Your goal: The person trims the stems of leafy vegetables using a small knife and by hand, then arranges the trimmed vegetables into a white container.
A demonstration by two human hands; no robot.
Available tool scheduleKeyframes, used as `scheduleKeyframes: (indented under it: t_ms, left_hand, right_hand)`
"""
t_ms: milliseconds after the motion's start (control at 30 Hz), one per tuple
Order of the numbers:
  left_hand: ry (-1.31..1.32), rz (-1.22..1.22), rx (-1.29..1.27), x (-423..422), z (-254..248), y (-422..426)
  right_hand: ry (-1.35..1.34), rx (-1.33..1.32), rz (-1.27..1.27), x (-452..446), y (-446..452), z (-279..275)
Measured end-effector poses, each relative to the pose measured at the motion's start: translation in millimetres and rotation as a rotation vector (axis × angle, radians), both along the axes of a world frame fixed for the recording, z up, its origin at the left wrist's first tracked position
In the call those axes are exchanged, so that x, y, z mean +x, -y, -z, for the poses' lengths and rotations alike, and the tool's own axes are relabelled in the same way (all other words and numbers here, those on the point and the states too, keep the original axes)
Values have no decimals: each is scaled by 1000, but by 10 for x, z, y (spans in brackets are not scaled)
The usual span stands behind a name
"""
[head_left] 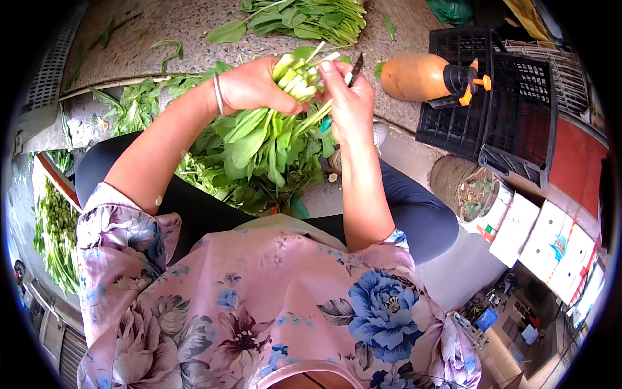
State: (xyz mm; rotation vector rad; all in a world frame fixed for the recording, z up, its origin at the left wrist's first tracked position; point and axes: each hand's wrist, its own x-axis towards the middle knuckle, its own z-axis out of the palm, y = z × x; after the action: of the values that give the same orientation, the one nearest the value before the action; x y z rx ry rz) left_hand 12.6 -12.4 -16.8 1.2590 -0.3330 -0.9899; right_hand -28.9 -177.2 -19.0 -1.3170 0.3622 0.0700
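Note:
My left hand (pixel 256 85), with a bangle at the wrist, is closed round a bunch of leafy greens (pixel 249 139). The pale cut stalk ends (pixel 295 78) point up between the hands, and the leaves hang below. My right hand (pixel 350 100) grips a small knife (pixel 355 70), its dark blade sticking up past the thumb. Some thin stalks (pixel 313 120) run from the bunch to the right fingers; whether those fingers grip them I cannot tell. Below the hands, more loose greens (pixel 214 172) are heaped between the knees.
Another bundle of greens (pixel 311 19) lies on the speckled stone surface (pixel 188 32) ahead. To the right are an orange spray bottle (pixel 414 78) and black plastic crates (pixel 518 97). A round tub (pixel 476 194) and white boxes (pixel 551 243) stand farther right. More green stalks (pixel 55 233) lie at the left.

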Motion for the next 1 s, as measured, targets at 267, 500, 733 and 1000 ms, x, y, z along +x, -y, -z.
scheduleKeyframes:
  t_ms: [267, 500, 733, 1000]
  left_hand:
    - [134, -151, 172, 25, 104, -65]
    - [114, -182, 169, 9, 110, -40]
    - [94, -237, 80, 26, 63, -69]
    - [15, -211, 32, 16, 44, -75]
  right_hand:
    - [-5, 32, 54, -38, 26, 112]
    - [-18, 87, 62, -83, 20, 162]
    - [47, 168, 282, -29, 222, 136]
    - [24, 23, 479, -4, 699, 132]
